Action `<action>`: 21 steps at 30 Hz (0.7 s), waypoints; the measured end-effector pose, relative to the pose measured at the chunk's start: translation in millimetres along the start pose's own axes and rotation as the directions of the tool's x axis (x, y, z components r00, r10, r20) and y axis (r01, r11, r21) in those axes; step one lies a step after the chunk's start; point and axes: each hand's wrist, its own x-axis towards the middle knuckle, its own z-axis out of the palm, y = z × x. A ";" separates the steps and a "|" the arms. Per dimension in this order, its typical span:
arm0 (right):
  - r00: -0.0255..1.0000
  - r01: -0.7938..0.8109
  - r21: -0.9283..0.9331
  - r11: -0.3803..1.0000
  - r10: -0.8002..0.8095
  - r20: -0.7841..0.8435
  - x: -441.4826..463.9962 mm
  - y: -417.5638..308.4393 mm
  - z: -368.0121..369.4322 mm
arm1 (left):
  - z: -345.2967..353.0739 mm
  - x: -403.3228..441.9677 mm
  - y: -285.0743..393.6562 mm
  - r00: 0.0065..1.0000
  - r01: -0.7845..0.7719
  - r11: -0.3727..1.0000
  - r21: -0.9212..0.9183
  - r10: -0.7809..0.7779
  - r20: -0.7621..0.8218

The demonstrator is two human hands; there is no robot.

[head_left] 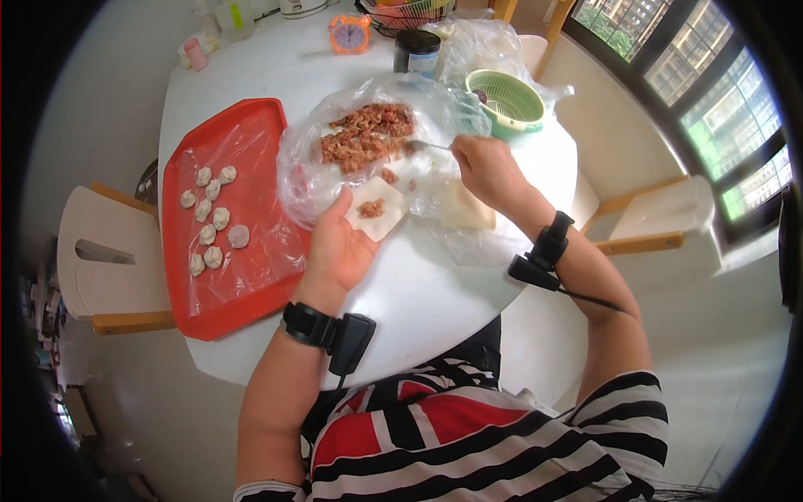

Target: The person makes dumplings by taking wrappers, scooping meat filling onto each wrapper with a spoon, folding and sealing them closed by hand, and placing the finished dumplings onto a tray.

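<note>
On my left hand (341,251) rests a square dumpling wrapper (386,219), held at its edge, with a small lump of meat filling (370,208) in its middle. My right hand (489,170) is closed round the handle of a spoon (431,145), whose head lies at the right edge of the minced meat (368,138). That meat sits on a clear plastic bag (297,180) spread over the table. Below my right hand lies a stack of pale wrappers (466,209) in plastic. Several folded dumplings (221,218) sit on the red tray (276,125) to my left.
Behind the meat stand a dark-lidded jar (416,54), an orange alarm clock (349,35) and a green colander (510,100). A wire basket (406,15) is at the far edge. Chairs (113,251) flank the white table (418,309).
</note>
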 end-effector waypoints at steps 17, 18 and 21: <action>0.962 -0.242 0.349 0.905 0.178 0.205 11.6 -16.6 -3.6 | -5.5 2.5 -0.4 1.000 -0.020 1.000 0.018 0.020 0.006; 0.914 -0.387 0.461 0.798 0.266 0.306 13.5 -16.7 -6.7 | -4.6 2.3 -0.1 1.000 -0.019 1.000 0.021 0.019 0.009; 0.792 -0.608 0.603 0.517 0.336 0.510 17.4 -4.1 -8.3 | -2.7 1.0 0.1 1.000 -0.024 1.000 0.015 0.023 0.020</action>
